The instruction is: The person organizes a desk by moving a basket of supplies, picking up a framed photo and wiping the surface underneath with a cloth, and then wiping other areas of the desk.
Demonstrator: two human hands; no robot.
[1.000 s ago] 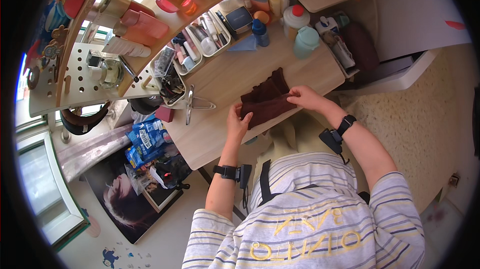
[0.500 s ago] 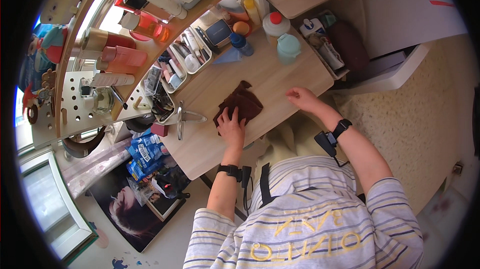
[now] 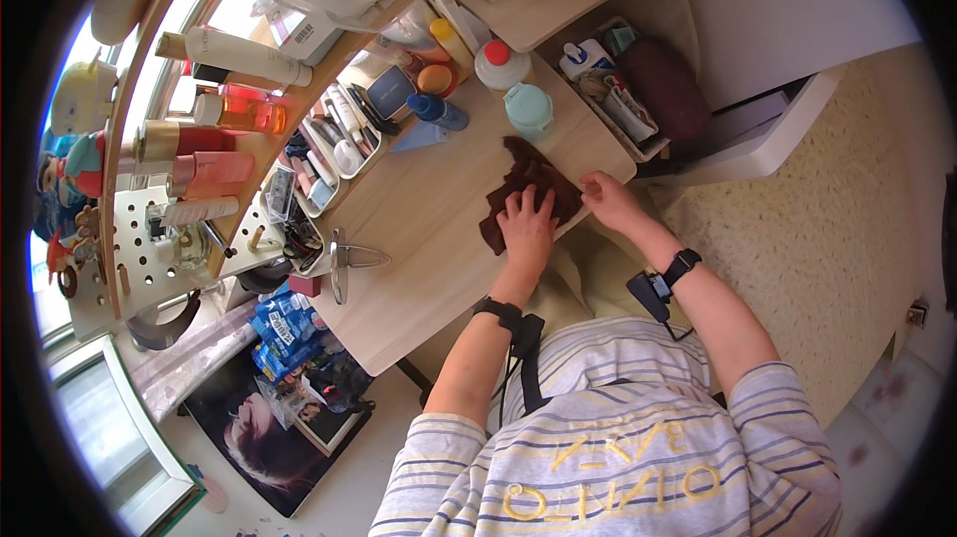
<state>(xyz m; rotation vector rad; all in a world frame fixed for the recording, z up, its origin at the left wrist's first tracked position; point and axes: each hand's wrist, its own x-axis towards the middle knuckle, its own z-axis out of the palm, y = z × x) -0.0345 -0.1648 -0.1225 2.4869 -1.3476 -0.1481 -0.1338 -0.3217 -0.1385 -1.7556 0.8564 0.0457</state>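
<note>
A dark brown cloth (image 3: 518, 166) lies crumpled near the front right of the light wooden desk (image 3: 399, 238). My left hand (image 3: 528, 228) rests on top of it, fingers spread and pressed down. Just right of the cloth, at the desk's front edge, my right hand (image 3: 610, 203) hovers with its fingers curled together. Its fingertips come close to the cloth's right corner; whether they touch it or hold anything, I cannot tell. Beyond the cloth stand a mint green lidded cup (image 3: 528, 110) and a white bottle with a red cap (image 3: 501, 66).
A blue bottle (image 3: 437, 112) and white trays of cosmetics (image 3: 344, 128) line the desk's back. A folding mirror (image 3: 341, 263) stands at the left. Bottles crowd a wooden shelf (image 3: 299, 103). An open drawer (image 3: 768, 163) juts out at the right, beside a filled bin (image 3: 638, 138).
My left hand and the brown cloth have slid right across the desk, toward my right hand. The right hand stays near the front edge, its fingers still curled. The view has shifted slightly.
</note>
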